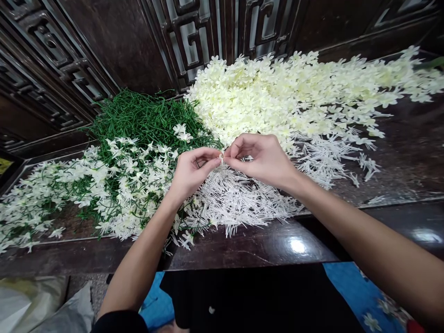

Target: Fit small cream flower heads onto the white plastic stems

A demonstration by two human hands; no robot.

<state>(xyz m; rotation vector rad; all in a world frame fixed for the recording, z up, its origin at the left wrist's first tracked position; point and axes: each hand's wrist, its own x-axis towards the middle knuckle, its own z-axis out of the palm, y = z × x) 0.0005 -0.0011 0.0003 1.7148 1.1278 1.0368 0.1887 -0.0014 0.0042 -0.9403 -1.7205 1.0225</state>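
Both hands are pinching one small white blossom [222,157] above the middle of the desk [249,245], left hand [192,171] and right hand [260,157] fingertip to fingertip. White flower pieces [236,199] are lying beneath, green stems [145,118] piling toward the back-left edge.

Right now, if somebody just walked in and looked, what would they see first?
Probably the big heap of cream-white flower heads spread across the back and right of the dark wooden table. Next, the tangle of green stems at the back left, with finished white sprigs lying in front of it. In the middle, the left hand and right hand pinch one tiny white piece together above a pile of thin white spiky bits.
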